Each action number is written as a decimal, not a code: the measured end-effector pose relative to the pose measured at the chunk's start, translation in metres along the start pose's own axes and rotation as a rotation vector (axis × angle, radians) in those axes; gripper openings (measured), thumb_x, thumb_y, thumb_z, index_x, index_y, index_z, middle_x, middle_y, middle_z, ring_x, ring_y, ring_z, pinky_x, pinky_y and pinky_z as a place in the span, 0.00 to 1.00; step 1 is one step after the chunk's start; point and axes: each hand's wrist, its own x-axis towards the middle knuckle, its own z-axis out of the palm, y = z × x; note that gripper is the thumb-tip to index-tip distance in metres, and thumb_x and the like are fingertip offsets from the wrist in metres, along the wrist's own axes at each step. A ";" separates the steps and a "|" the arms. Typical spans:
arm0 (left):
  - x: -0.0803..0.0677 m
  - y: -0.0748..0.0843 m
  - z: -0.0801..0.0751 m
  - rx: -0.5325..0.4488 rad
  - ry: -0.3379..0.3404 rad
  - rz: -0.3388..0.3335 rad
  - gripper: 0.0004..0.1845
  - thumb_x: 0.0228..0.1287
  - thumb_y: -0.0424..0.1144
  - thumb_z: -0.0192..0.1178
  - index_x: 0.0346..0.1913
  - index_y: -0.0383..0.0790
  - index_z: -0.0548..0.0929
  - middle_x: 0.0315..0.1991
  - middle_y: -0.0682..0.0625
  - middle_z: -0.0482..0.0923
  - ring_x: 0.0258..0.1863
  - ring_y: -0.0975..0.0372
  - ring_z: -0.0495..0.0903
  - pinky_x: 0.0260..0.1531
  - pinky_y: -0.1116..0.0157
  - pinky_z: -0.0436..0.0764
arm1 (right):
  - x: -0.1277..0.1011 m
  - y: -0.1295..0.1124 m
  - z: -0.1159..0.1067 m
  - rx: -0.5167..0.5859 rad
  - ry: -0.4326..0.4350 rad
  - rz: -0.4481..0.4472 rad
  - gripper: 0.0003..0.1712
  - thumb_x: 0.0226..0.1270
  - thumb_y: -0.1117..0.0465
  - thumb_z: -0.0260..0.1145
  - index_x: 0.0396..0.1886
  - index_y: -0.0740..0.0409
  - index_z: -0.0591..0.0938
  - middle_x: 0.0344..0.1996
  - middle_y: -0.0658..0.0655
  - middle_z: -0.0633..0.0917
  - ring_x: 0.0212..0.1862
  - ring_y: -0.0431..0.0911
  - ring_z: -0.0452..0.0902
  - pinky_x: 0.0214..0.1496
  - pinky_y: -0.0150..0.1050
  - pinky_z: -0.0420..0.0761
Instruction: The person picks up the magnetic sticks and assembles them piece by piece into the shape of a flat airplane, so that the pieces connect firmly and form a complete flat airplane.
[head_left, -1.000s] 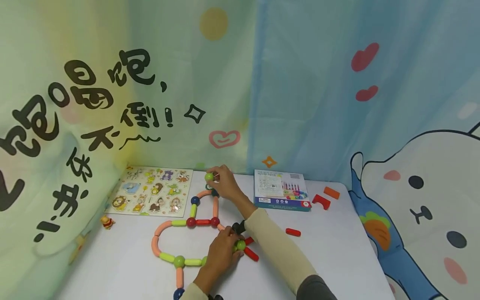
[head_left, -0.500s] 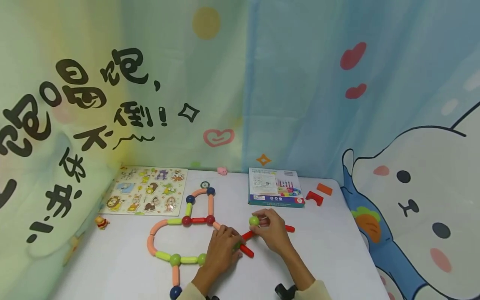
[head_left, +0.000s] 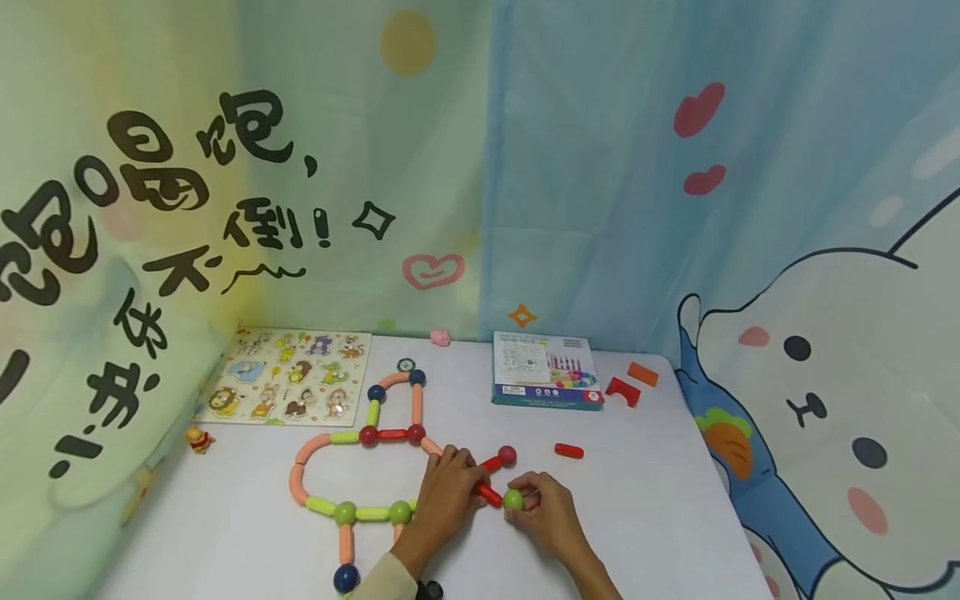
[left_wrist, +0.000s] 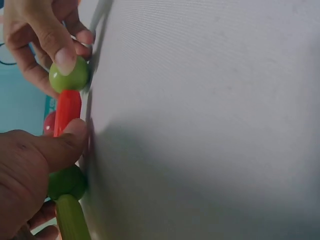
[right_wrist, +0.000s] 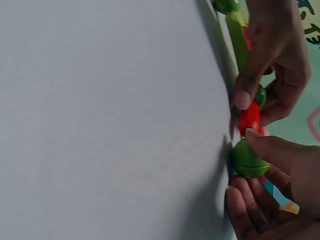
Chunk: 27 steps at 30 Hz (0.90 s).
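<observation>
My right hand pinches a green ball between thumb and fingers, just above the white table. The ball sits at the free end of a short red rod and looks in contact with it in the left wrist view. My left hand grips that rod, its thumb along the side, with a darker green ball under the palm and a yellow-green rod beyond. Behind, a second red rod slants away, ending in a red ball. My left hand hides where the pieces join.
Left of my hands lies a linked outline of rods and balls, including a curved pink rod. A loose red rod, a red arched piece and an orange block lie right. A toy box and animal board stand behind.
My right hand has come from the table's back to the front right with the green ball, now at the red rod's end. The red ball has come into view. My left hand stays put.
</observation>
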 end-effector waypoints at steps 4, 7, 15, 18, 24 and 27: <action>-0.001 -0.003 -0.002 -0.017 0.010 0.002 0.14 0.53 0.51 0.83 0.43 0.59 0.92 0.43 0.57 0.83 0.47 0.61 0.72 0.45 0.62 0.66 | -0.002 -0.001 0.003 -0.005 0.018 -0.012 0.22 0.53 0.67 0.85 0.48 0.55 0.89 0.40 0.52 0.86 0.37 0.43 0.78 0.38 0.27 0.79; -0.001 -0.004 -0.003 -0.051 0.005 -0.012 0.14 0.54 0.52 0.82 0.43 0.58 0.92 0.43 0.56 0.83 0.47 0.61 0.72 0.46 0.61 0.66 | -0.002 -0.002 0.003 -0.003 -0.020 -0.027 0.22 0.53 0.66 0.85 0.48 0.56 0.89 0.40 0.51 0.85 0.38 0.43 0.77 0.38 0.28 0.79; -0.001 -0.004 -0.006 -0.095 -0.017 -0.021 0.15 0.55 0.53 0.81 0.44 0.56 0.93 0.45 0.55 0.85 0.49 0.60 0.73 0.48 0.59 0.68 | 0.006 0.003 -0.007 -0.066 0.060 -0.006 0.20 0.59 0.57 0.84 0.51 0.52 0.89 0.42 0.51 0.87 0.40 0.43 0.79 0.45 0.33 0.82; 0.000 -0.003 -0.006 -0.104 -0.015 -0.017 0.15 0.55 0.53 0.81 0.44 0.56 0.93 0.49 0.56 0.87 0.51 0.61 0.75 0.48 0.59 0.68 | 0.022 0.013 -0.021 -0.184 0.238 0.029 0.22 0.64 0.56 0.81 0.57 0.52 0.88 0.49 0.56 0.86 0.50 0.49 0.80 0.57 0.46 0.85; 0.001 -0.001 -0.006 -0.113 -0.016 -0.012 0.15 0.55 0.52 0.82 0.44 0.55 0.93 0.52 0.56 0.89 0.51 0.61 0.77 0.48 0.60 0.68 | 0.054 0.039 -0.050 -0.403 0.315 0.076 0.23 0.64 0.63 0.80 0.59 0.59 0.87 0.55 0.65 0.84 0.58 0.59 0.78 0.64 0.58 0.82; 0.001 -0.001 -0.005 -0.107 -0.015 -0.014 0.15 0.55 0.52 0.82 0.45 0.55 0.93 0.52 0.57 0.89 0.51 0.61 0.77 0.48 0.60 0.68 | 0.059 0.040 -0.051 -0.419 0.258 0.092 0.16 0.63 0.63 0.80 0.50 0.61 0.89 0.46 0.62 0.86 0.51 0.55 0.80 0.62 0.56 0.84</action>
